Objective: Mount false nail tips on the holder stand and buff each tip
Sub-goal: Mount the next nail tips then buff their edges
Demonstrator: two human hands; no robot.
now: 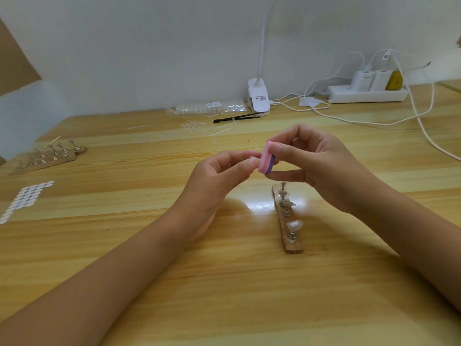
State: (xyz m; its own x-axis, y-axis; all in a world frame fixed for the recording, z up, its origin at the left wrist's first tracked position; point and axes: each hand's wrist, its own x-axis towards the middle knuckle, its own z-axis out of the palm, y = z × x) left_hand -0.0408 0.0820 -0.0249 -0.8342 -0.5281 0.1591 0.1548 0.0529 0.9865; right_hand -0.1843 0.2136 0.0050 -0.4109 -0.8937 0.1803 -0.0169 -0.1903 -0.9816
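On the table, a wooden holder stand lies at 4 o'clock, a clear nail tip on one peg. Above it the right hand has its grip pinching a pink-and-purple buffer block. At the block's 9 o'clock, the left hand has its grip pressed together against the pink face; anything held is too small to tell

clip lamp at wall | power strip right | white cable across table
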